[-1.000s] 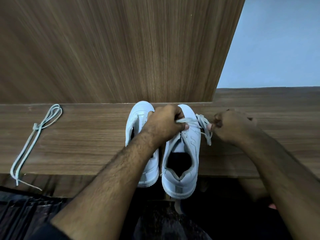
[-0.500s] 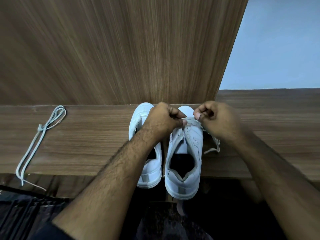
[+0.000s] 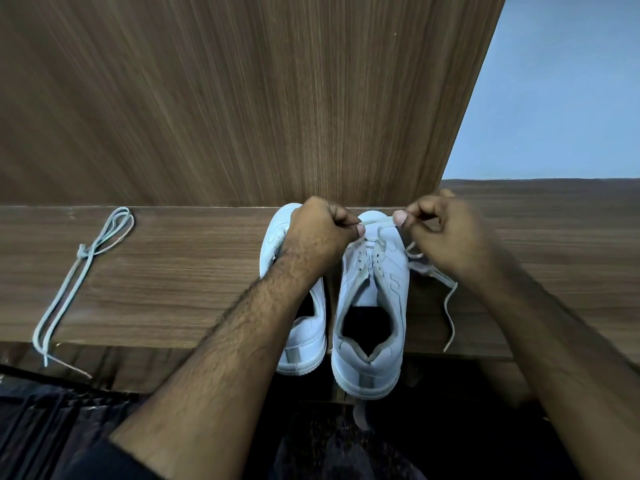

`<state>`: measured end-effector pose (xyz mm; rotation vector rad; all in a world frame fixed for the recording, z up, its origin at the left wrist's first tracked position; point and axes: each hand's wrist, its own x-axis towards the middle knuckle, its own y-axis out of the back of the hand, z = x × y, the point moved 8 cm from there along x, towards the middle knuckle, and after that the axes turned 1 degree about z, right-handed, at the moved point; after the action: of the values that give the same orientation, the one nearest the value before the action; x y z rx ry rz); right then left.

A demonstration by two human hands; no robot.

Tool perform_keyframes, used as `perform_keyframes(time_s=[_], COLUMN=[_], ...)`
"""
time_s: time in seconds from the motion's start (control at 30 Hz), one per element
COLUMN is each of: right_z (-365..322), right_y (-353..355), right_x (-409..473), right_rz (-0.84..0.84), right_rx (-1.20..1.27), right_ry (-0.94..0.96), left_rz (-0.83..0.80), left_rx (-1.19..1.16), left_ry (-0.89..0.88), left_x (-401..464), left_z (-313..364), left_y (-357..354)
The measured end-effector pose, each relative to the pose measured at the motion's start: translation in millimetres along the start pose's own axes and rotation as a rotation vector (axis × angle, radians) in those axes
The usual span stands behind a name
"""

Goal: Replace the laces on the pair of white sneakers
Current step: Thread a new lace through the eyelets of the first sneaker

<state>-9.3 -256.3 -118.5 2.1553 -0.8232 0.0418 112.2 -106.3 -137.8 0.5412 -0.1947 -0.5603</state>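
Both hands, left hand (image 3: 320,230) and right hand (image 3: 446,233), pinch our lace (image 3: 377,221); uneven pulling could unthread the sneaker (image 3: 372,306).

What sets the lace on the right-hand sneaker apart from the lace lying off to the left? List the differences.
1. The lace in the sneaker is stretched between the left hand and right hand; the loose lace lies untouched on the wooden shelf.
2. The lace in the sneaker runs through the right-hand sneaker's front eyelets; the loose lace is knotted into a bundle.
Both look pale and thin.
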Motion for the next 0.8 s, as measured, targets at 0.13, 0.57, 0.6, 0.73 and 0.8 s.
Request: perform_keyframes(time_s=[0.13,0.57,0.6,0.73,0.8], right_z=[3.9,-21.0,-18.0,-14.8,-14.8], right_y=[2.7,-5.4,-3.7,-9.2,-11.0], right_x=[-1.1,-6.3,-5.3,-8.1,-8.9], right_rz=[0.010,-0.094,-0.075,-0.086,-0.101], right_rx=[-0.159,0.587,0.531,0.235,0.304], right_ry=[0.014,-0.039,-0.033,0.012,-0.024], left_rz=[0.065,0.123,0.058,-0.388,-0.344], left_rx=[0.021,0.375,0.319,-0.306,-0.207], left_ry=[0.021,0.090,0.025,-0.158,-0.208], left_x=[0.2,3.7,3.5,-20.7,-22.2], left_z=[-1.2,-6.4,-0.2,37.2,42.9], left_y=[2.9,14.6,10.2,-24.4,-22.8])
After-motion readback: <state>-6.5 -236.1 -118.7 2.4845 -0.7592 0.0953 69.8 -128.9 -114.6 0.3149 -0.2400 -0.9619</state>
